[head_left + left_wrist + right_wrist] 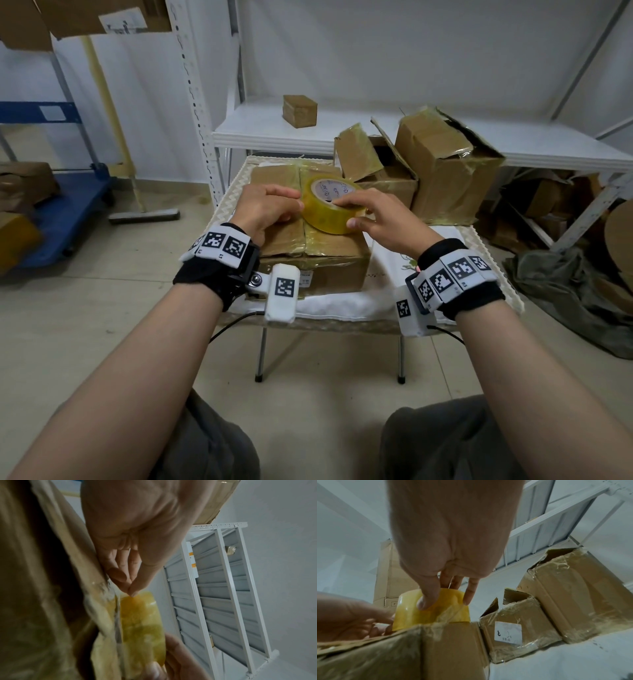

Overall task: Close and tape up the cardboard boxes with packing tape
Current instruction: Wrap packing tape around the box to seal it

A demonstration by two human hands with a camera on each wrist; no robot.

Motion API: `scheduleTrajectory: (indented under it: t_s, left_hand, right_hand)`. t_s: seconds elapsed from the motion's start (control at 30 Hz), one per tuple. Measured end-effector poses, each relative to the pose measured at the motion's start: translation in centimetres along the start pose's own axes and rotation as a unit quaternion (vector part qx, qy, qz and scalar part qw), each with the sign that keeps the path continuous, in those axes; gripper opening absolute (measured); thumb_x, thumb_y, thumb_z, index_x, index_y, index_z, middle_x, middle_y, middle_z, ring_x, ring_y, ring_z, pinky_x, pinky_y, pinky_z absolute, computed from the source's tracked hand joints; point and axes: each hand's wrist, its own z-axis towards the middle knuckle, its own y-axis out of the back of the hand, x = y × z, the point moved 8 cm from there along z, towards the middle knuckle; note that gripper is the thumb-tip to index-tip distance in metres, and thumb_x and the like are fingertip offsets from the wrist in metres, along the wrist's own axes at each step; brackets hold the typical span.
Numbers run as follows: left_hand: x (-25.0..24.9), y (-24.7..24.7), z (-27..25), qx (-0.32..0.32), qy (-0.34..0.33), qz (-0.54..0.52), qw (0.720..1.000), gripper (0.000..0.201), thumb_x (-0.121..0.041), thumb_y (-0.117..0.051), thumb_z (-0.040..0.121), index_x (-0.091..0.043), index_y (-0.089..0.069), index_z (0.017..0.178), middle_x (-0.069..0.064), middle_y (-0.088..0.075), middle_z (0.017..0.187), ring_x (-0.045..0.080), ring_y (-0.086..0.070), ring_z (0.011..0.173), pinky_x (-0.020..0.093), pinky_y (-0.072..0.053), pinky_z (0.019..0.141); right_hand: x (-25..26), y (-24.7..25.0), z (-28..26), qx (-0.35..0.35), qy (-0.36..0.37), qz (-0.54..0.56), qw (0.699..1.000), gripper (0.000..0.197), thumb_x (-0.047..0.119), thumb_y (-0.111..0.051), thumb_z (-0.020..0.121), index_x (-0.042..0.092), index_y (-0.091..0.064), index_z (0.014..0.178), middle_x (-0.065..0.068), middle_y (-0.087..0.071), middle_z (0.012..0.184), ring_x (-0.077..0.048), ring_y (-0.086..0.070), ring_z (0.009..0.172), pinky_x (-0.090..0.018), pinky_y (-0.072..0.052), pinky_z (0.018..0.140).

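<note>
A roll of yellowish clear packing tape point(330, 205) point(142, 622) point(433, 609) stands tilted on top of a closed cardboard box point(329, 253) point(453, 649) on a small table. My left hand point(294, 205) point(132, 591) pinches thumb and forefinger together at the roll's left outer face. Whether a loose tape end is between them I cannot tell. My right hand point(349, 212) point(443, 601) grips the roll from the right, thumb on the outer face and fingers over the top rim. Old tape runs along the box's middle seam.
Two torn, open-flapped boxes point(376, 164) point(445, 164) stand behind and right of the closed box. A small box point(299, 111) sits on the white shelf point(342, 137) beyond. The table point(342, 305) carries a white cloth. A blue cart point(68, 212) and a floor squeegee point(144, 216) lie left.
</note>
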Motion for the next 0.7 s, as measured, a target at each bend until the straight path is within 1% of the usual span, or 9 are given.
scheduleTrajectory:
  t_s: [0.03,0.1,0.17,0.27,0.33,0.4,0.47,0.57,0.7]
  left_hand:
    - [-0.1,0.0,0.0,0.006,0.003,0.006,1.0,0.028,0.006,-0.075,0.077,-0.004,-0.071,0.103,0.015,-0.072,0.091,0.02,-0.064,0.078,0.033,-0.058,0.083]
    - [-0.3,-0.2,0.1,0.012,-0.007,0.012,1.0,0.031,0.003,-0.071,0.083,-0.006,-0.067,0.112,0.011,-0.069,0.086,0.016,-0.06,0.073,0.029,-0.056,0.079]
    - [-0.4,-0.5,0.1,0.014,-0.018,0.028,0.999,0.031,0.0,-0.068,0.087,-0.009,-0.064,0.117,0.009,-0.066,0.086,0.014,-0.058,0.07,0.028,-0.054,0.075]
    - [-0.5,-1.1,0.1,0.011,-0.043,0.078,0.996,0.029,-0.007,-0.061,0.094,-0.013,-0.059,0.122,0.01,-0.066,0.1,0.019,-0.063,0.084,0.035,-0.054,0.081]
    - [-1.0,-1.6,0.1,0.009,-0.078,0.115,0.99,0.028,-0.008,-0.055,0.097,-0.015,-0.057,0.124,0.008,-0.065,0.097,0.02,-0.064,0.089,0.035,-0.054,0.083]
    - [-1.4,-1.7,0.0,0.001,-0.103,0.141,0.985,0.027,-0.007,-0.052,0.098,-0.014,-0.058,0.124,0.002,-0.062,0.083,0.016,-0.06,0.081,0.033,-0.052,0.08]
    - [-1.4,-1.6,0.2,-0.003,-0.108,0.151,0.983,0.027,-0.006,-0.052,0.098,-0.012,-0.059,0.123,0.003,-0.062,0.079,0.016,-0.059,0.077,0.033,-0.052,0.078]
    - [-1.5,-1.4,0.4,0.003,-0.098,0.131,0.986,0.026,-0.003,-0.052,0.097,-0.004,-0.061,0.121,0.009,-0.063,0.084,0.018,-0.059,0.077,0.036,-0.054,0.079]
    - [-1.7,-1.3,0.2,0.012,-0.091,0.114,0.989,0.019,-0.004,-0.051,0.098,-0.005,-0.064,0.112,0.014,-0.064,0.097,0.021,-0.06,0.084,0.042,-0.055,0.087]
  right_hand:
    - [-0.1,0.0,0.1,0.002,0.001,-0.005,1.0,0.04,0.015,-0.065,0.097,0.024,-0.061,0.136,-0.006,-0.059,0.137,-0.02,-0.049,0.128,-0.041,-0.038,0.111]
    - [0.0,-0.2,0.1,0.006,0.015,-0.023,1.0,0.035,0.017,-0.064,0.098,0.02,-0.062,0.132,-0.004,-0.061,0.134,-0.014,-0.048,0.121,-0.039,-0.036,0.108]
    - [0.3,-0.3,0.2,0.002,0.032,-0.045,0.998,0.03,0.02,-0.063,0.1,0.016,-0.063,0.129,-0.004,-0.063,0.131,-0.018,-0.049,0.119,-0.039,-0.036,0.104]
    - [0.6,-0.4,0.3,-0.005,0.037,-0.062,0.997,0.03,0.027,-0.06,0.101,0.016,-0.064,0.129,-0.002,-0.064,0.132,-0.024,-0.05,0.119,-0.046,-0.039,0.102]
    - [0.7,-0.3,0.5,-0.007,0.03,-0.063,0.998,0.032,0.029,-0.059,0.102,0.018,-0.063,0.131,-0.001,-0.062,0.135,-0.025,-0.049,0.122,-0.049,-0.038,0.104]
    - [0.8,-0.3,0.5,-0.012,0.027,-0.066,0.997,0.033,0.031,-0.059,0.101,0.02,-0.062,0.133,0.0,-0.062,0.137,-0.025,-0.048,0.125,-0.051,-0.037,0.105]
    - [1.1,-0.2,0.5,-0.022,0.028,-0.07,0.997,0.032,0.032,-0.058,0.102,0.022,-0.063,0.132,0.002,-0.063,0.135,-0.024,-0.049,0.125,-0.05,-0.036,0.105]
    - [1.5,-0.4,0.6,-0.034,0.021,-0.076,0.996,0.03,0.033,-0.057,0.102,0.025,-0.062,0.131,0.003,-0.063,0.134,-0.022,-0.049,0.123,-0.043,-0.033,0.102]
    - [1.8,-0.4,0.7,-0.042,-0.003,-0.094,0.995,0.033,0.034,-0.056,0.102,0.025,-0.06,0.134,0.002,-0.061,0.138,-0.022,-0.048,0.125,-0.038,-0.03,0.095]
